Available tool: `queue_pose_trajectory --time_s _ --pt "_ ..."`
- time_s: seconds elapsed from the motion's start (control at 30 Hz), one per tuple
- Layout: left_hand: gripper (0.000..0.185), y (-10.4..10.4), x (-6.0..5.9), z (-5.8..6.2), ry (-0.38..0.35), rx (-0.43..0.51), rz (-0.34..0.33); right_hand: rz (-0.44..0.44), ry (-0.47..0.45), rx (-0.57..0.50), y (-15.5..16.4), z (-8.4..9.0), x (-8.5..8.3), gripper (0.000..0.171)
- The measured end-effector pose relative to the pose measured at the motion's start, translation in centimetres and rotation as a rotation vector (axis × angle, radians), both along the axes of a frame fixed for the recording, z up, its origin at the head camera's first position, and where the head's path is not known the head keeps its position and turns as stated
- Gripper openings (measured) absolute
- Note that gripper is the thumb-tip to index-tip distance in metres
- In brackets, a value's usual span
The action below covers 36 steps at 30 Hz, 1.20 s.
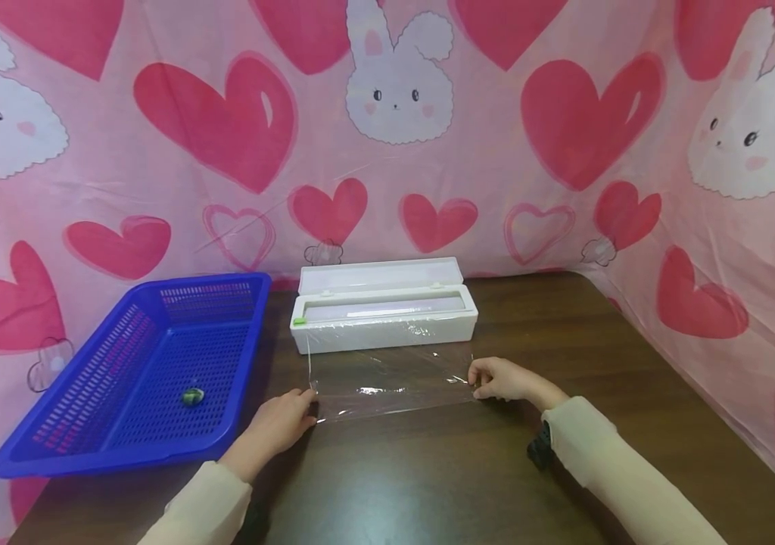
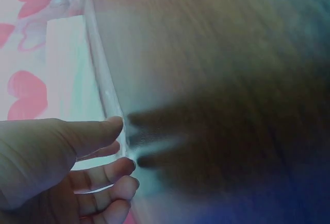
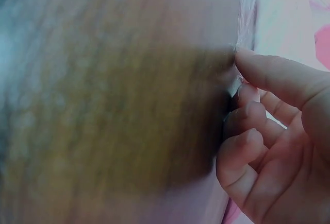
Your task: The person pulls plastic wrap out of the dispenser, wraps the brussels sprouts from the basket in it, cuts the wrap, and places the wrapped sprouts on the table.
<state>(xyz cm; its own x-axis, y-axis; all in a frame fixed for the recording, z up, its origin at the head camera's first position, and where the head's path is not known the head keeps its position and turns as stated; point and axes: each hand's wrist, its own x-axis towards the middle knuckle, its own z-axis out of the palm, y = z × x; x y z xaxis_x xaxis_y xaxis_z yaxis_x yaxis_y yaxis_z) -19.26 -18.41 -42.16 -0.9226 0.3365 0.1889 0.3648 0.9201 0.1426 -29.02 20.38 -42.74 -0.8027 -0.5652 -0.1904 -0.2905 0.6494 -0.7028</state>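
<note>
A clear sheet of cling film point(image 1: 387, 382) is drawn out over the brown table from a white dispenser box point(image 1: 384, 312) whose lid stands open. My left hand point(image 1: 290, 418) pinches the sheet's near left corner between thumb and fingers. The right hand point(image 1: 493, 378) pinches its near right corner. In the left wrist view my left hand point(image 2: 116, 147) has the thumb above the film edge point(image 2: 105, 87) and fingers below. From the right wrist my right hand point(image 3: 242, 80) shows a thumb tip on the film edge point(image 3: 246, 23) with curled fingers under it.
A blue plastic basket point(image 1: 108, 431) stands at the left, with a small green object point(image 1: 193, 396) inside. A pink cloth printed with hearts and rabbits point(image 1: 564, 151) walls in the back and right sides. The wooden table point(image 1: 442, 477) stretches toward me.
</note>
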Motion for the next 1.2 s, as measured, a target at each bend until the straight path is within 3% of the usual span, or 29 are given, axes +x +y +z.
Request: queue_pose_trajectory --time_s 0.13,0.23,0.4,0.53,0.63,0.8,1.0,1.2 --pt "0.023 0.2 0.2 0.6 -0.02 0.045 -0.016 0.003 0.003 0.006 0.0 0.0 -0.1 0.015" --pt "0.027 0.5 0.4 1.7 -0.059 0.115 -0.015 0.008 0.007 0.014 0.0 0.0 -0.1 0.015" --pt "0.029 0.3 1.3 5.0 -0.09 0.31 -0.09 0.012 0.007 0.016 0.0 0.2 -0.1 0.015" --pt "0.026 -0.9 2.3 8.1 -0.037 0.451 -0.175 0.023 0.001 0.007 0.0 0.2 0.0 0.015" --pt "0.025 -2.3 2.7 10.6 0.003 0.494 -0.159 0.022 -0.002 0.005 0.0 0.1 0.0 0.015" --pt "0.028 -6.1 2.7 13.5 -0.004 0.505 -0.058 0.023 0.003 0.011 -0.1 0.1 0.0 0.016" --pt "0.028 -11.9 2.0 14.3 0.009 0.578 0.012 0.035 0.008 0.008 0.0 0.2 0.1 0.016" --pt "0.025 -17.1 1.3 13.1 -0.093 0.726 0.066 0.033 0.005 0.006 0.0 0.2 0.2 0.016"
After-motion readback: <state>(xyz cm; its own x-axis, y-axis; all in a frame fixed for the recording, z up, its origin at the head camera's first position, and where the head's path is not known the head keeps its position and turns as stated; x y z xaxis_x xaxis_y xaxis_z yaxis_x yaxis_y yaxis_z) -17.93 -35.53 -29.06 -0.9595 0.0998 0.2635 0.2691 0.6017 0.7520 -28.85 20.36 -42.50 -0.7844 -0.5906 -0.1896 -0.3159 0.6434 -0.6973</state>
